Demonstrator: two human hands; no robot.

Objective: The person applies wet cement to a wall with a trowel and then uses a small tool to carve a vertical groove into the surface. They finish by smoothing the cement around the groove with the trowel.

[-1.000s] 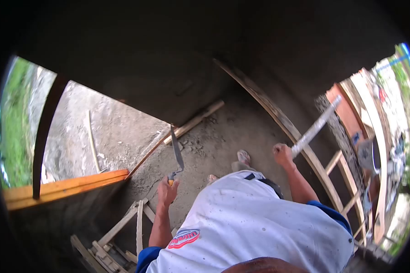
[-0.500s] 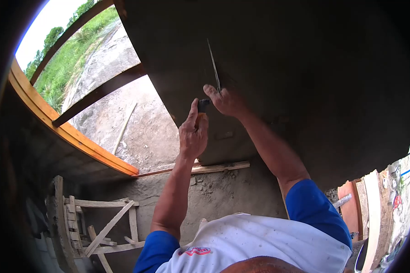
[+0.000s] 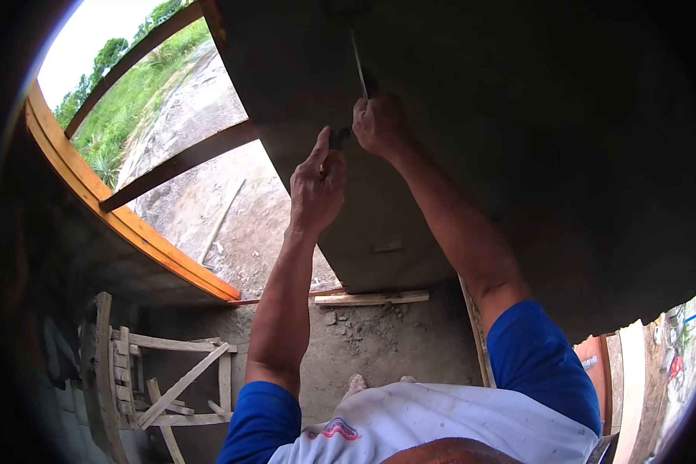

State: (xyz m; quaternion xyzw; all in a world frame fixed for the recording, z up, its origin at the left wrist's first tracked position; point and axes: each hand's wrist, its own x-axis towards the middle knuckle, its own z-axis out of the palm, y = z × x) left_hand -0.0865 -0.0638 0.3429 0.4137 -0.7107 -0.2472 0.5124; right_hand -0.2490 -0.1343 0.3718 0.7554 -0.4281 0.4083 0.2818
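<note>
My right hand [image 3: 380, 125] is closed round a flat plastering trowel [image 3: 359, 66], its thin blade seen edge-on and pointing up along the dark grey wall [image 3: 518, 139]. Just left of it and a little lower is my left hand [image 3: 317, 185], index finger stretched out and the other fingers curled round a small black-ended tool [image 3: 338, 138]. What kind of tool this is I cannot tell, as the fingers hide most of it. Both arms reach up in front of the wall surface, which looks smooth and freshly plastered.
On the left an orange-brown wooden window frame [image 3: 139, 243] with dark bars [image 3: 182, 164] opens onto bare ground and grass. A rough timber trestle [image 3: 182, 387] stands lower left. Along the wall's foot lies a wooden strip [image 3: 371, 298], with crumbled mortar [image 3: 348, 319] on the floor.
Both hands have moved up the wall, the right one carrying the trowel higher and the left one with its black-ended tool. The view has shifted slightly, and a foot now shows below.
</note>
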